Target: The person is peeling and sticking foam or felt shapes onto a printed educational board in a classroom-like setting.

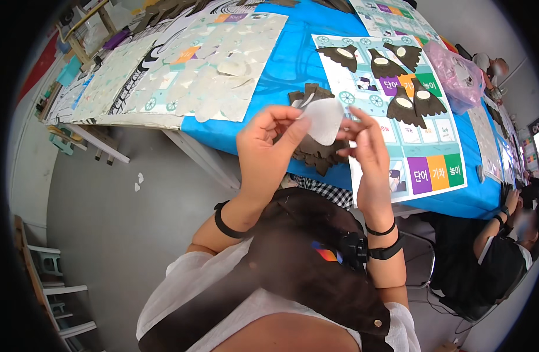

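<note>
"Above the near edge of the blue-covered table (pixel 281 64), what does the head view show?"

"Two hands, with one white piece (pixel 325 120) between them, thin and rounded, raised over the tabletop."

"Which hand has it?"

"The left hand (pixel 269 141), pinching its left side between thumb and fingers. The right hand (pixel 369 146) has its fingers curled and parted just beside the opposite edge; whether any fingertip touches, I cannot tell."

"And behind the hands?"

"One stack of dark brown cut-outs (pixel 319 154) with jagged lower edges. The hands and the white piece hide part of it, and its layers overlap too much for a count."

"How many lie on the printed sheet (pixel 422 148) to the right?"

"Five loose cut-outs (pixel 386 69), the same dark brown, fringed along one end. Each bears one white oval (pixel 403 101), five in all."

"To the left?"

"At least one more sheet (pixel 162 105), thick with pale rounded pieces (pixel 211 76); I cannot count those."

"Anything else?"

"One pink plastic bag (pixel 457 73) by the printed sheet, one dark wristband (pixel 223 222) on the left arm, two on the right, and one person in black (pixel 492 261) at far right."
</note>
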Available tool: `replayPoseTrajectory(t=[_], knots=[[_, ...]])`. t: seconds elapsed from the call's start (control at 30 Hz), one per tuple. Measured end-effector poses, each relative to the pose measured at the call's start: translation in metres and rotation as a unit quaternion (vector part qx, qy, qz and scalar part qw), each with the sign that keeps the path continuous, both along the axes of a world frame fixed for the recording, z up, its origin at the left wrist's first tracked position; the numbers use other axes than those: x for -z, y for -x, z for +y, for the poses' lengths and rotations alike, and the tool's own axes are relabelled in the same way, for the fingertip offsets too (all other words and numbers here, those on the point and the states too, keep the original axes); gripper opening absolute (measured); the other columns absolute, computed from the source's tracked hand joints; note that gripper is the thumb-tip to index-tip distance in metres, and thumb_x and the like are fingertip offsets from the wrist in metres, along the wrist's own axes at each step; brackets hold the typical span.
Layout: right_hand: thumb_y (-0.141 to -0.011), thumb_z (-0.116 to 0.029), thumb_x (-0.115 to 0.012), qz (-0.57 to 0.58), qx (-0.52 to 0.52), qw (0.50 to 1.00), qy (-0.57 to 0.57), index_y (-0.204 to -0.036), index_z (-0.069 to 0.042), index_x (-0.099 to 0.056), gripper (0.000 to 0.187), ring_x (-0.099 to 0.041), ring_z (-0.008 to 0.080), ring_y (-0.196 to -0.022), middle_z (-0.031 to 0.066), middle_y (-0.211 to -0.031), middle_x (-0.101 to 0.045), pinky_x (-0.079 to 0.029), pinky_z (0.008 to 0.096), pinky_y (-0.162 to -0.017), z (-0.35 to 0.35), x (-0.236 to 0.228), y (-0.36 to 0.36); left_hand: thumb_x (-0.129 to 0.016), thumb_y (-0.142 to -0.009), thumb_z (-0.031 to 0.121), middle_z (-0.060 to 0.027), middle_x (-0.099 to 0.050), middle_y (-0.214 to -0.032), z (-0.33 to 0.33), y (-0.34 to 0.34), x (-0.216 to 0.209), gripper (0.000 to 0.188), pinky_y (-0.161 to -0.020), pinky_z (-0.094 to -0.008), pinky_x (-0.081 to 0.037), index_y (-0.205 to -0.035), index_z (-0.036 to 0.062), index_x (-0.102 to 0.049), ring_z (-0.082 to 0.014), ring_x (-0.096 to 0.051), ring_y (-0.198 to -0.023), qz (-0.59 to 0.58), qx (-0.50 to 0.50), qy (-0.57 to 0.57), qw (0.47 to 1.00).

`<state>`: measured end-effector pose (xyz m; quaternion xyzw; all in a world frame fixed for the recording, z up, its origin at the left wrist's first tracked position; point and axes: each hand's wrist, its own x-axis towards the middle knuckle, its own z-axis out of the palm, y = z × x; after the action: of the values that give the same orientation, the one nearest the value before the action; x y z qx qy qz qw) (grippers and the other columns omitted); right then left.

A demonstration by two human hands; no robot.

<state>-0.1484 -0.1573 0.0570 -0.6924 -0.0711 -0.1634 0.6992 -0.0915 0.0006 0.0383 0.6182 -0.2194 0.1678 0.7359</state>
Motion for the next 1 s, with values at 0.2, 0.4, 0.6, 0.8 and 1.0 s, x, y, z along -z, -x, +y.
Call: replayPoseTrajectory(t=[0.2,0.4,0.6,0.8,1.0], knots=[[-0.097,-0.021,-0.067,0.031,0.042,0.995,0.085,-0.090,0.000,-0.069,0.021,-0.059,0.0074,-0.069,0.0028,-0.080,-0.069,-0.047,0.0245,-0.064,0.002,0.015,-0.006,-0.072,-0.093,0.003,-0.0061,-0.070,-0.092,0.001,0.000,0.008,0.015,-0.074,-0.0216,-0.052,-0.104,-0.0019,-0.064,-0.0093,-0.066,-0.083,0.090,0.093,0.105,0.986],[-0.091,-0.014,-0.069,-0.155,0.193,0.925,0.288,-0.086,-0.003,-0.069,0.012,-0.063,0.0189,-0.065,0.0075,-0.075,-0.066,-0.047,0.0272,-0.061,0.003,0.014,-0.011,-0.073,-0.093,0.005,-0.0050,-0.070,-0.090,0.004,0.000,0.021,0.015,-0.072,-0.0209,-0.051,-0.103,-0.0018,-0.064,-0.0081,-0.064,-0.079,0.034,0.011,0.042,0.999],[-0.088,-0.015,-0.068,-0.110,0.231,0.892,0.374,-0.082,-0.006,-0.068,0.011,-0.063,0.0256,-0.058,0.0057,-0.072,-0.066,-0.047,0.0354,-0.054,0.001,0.019,-0.010,-0.079,-0.082,0.008,-0.0040,-0.066,-0.075,0.005,-0.015,0.018,0.010,-0.060,-0.0271,-0.048,-0.082,0.0039,-0.069,-0.0159,-0.061,-0.070,-0.143,-0.156,-0.166,0.963],[-0.089,-0.026,-0.065,0.040,0.222,0.896,0.381,-0.081,-0.010,-0.070,0.018,-0.064,0.0280,-0.056,0.0080,-0.063,-0.065,-0.046,0.0377,-0.053,-0.013,0.029,-0.041,-0.078,-0.082,0.006,-0.0054,-0.065,-0.075,-0.004,-0.039,0.028,0.009,-0.059,-0.0287,-0.045,-0.083,0.0024,-0.070,-0.0158,-0.054,-0.065,-0.130,-0.175,-0.225,0.950],[-0.089,-0.026,-0.064,0.056,0.221,0.896,0.382,-0.082,-0.009,-0.069,0.019,-0.065,0.0307,-0.060,0.0095,-0.065,-0.067,-0.048,0.0391,-0.055,-0.006,0.032,-0.044,-0.078,-0.083,0.009,-0.0048,-0.061,-0.072,-0.002,-0.047,0.033,0.011,-0.056,-0.0285,-0.045,-0.082,0.0032,-0.069,-0.0146,-0.054,-0.063,-0.110,-0.180,-0.259,0.943]])
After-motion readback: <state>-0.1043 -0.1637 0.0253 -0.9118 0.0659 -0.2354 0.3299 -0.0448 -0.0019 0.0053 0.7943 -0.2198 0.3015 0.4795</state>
